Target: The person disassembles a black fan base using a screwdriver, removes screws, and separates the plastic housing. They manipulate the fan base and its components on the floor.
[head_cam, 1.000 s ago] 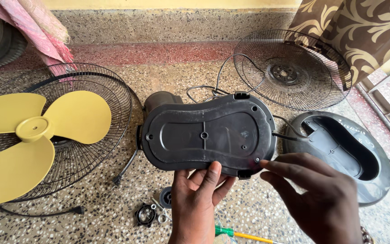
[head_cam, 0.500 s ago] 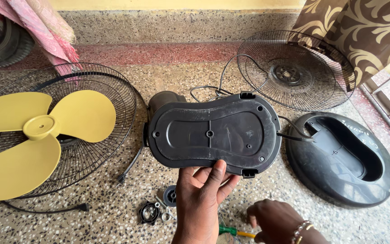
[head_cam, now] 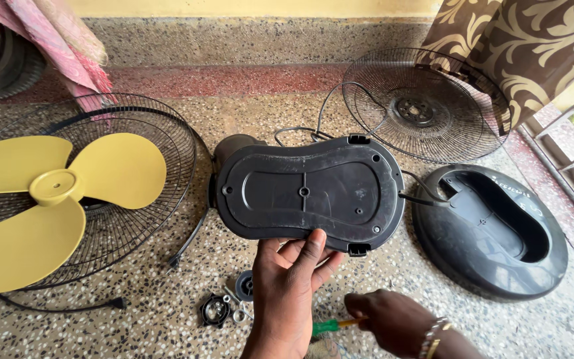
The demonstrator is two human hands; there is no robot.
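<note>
Gripping black fan base plate point(head_cam: 307, 193) by its near edge, left hand point(head_cam: 293, 286), right hand point(head_cam: 386, 319) closed on green-handled screwdriver point(head_cam: 330, 326) beside it, yellow fan blade point(head_cam: 41, 199) well left.

My left hand point(head_cam: 291, 286) grips the near edge of the black base plate point(head_cam: 307, 193), thumb on its flat face. My right hand point(head_cam: 393, 319) is low on the floor, right of the plate's near edge, closed around a screwdriver with a green handle point(head_cam: 330, 326). Left of the plate lies the yellow fan blade point(head_cam: 48, 199) on a wire grille point(head_cam: 161, 146). Right of the plate sits the black oval cover point(head_cam: 493, 233); behind it, a second grille point(head_cam: 426, 106). Small black parts point(head_cam: 224, 306) lie just before the plate.
</note>
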